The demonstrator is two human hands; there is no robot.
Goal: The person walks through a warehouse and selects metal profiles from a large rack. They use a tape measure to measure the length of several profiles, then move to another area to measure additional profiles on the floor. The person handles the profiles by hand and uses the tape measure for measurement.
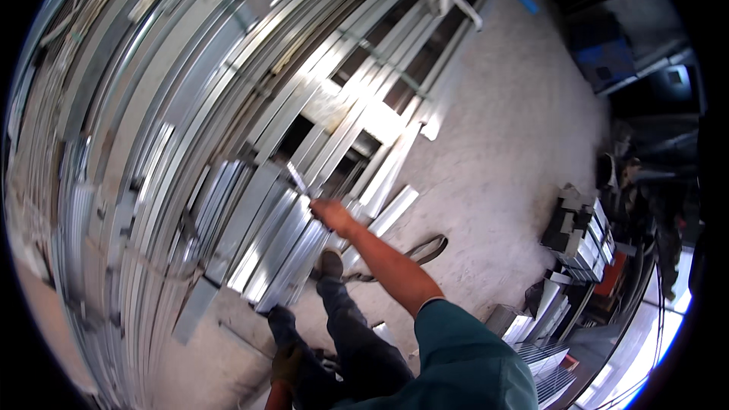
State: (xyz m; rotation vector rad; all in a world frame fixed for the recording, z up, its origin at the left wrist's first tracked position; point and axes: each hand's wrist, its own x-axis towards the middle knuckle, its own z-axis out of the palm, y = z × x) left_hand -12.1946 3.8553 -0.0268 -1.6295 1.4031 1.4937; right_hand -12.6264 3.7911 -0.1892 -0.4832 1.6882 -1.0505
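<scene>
My right hand (332, 217) reaches forward over a stack of shiny metal profiles (282, 247), its fingers closed. A thin bright strip (296, 176) shows just beyond the fingertips; blur hides what it is and whether the hand holds it. Low beside my left leg hangs my left hand (286, 364), which looks dark and olive, perhaps gloved. Its fingers are too unclear to read. My shoes stand at the near end of the stack.
Long metal bars (182, 106) fill the left side and run far back. On the concrete floor (516, 121) lies a dark strap loop (429, 249). Bundled metal pieces (581, 231) stand at the right, with a blue container (604, 61) farther back.
</scene>
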